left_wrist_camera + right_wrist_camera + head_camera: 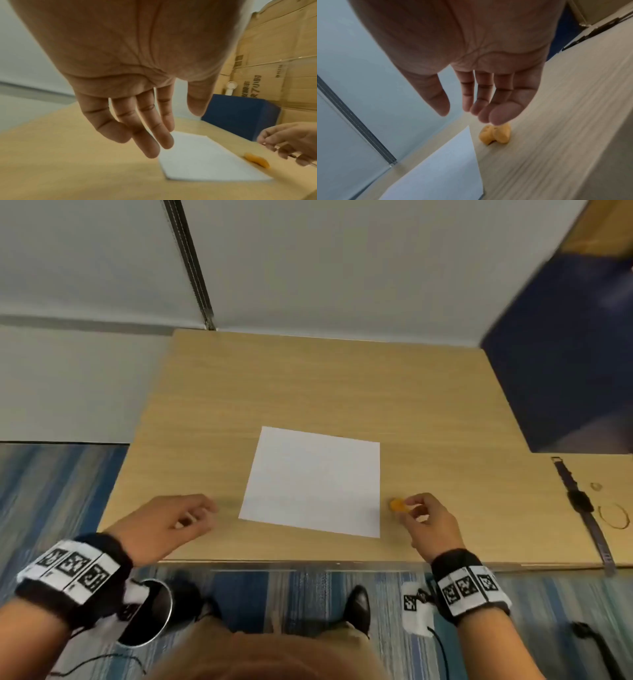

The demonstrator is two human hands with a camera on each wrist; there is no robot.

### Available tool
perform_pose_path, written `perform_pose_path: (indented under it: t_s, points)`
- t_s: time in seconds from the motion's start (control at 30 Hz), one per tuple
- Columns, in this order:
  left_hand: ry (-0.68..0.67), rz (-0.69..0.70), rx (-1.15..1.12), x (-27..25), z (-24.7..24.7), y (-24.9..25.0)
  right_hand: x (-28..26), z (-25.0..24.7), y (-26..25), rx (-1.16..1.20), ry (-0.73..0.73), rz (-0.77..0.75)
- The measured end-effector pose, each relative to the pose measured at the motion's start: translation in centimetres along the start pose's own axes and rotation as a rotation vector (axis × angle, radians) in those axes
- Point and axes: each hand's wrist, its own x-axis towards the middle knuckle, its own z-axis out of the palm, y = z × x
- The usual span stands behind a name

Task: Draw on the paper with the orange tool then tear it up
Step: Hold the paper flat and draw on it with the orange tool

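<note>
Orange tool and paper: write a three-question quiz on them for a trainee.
1. True or false: the orange tool lies on the paper.
2. The right hand is: A) gripping the orange tool; B) open, fingers just above it; C) pressing the paper.
3. Fill in: the left hand holds ____.

Key: 1. False; it lies on the table, beside the paper's right edge. 2. B. 3. nothing.
</note>
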Motion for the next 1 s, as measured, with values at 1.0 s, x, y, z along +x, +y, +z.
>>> perform_pose_path:
  t_s: [1.0]
  points:
    - [-0.22,0.276,0.933,5.6,8.4,2.6,-0.1,2.4,3.2,-0.119,-0.016,-0.378]
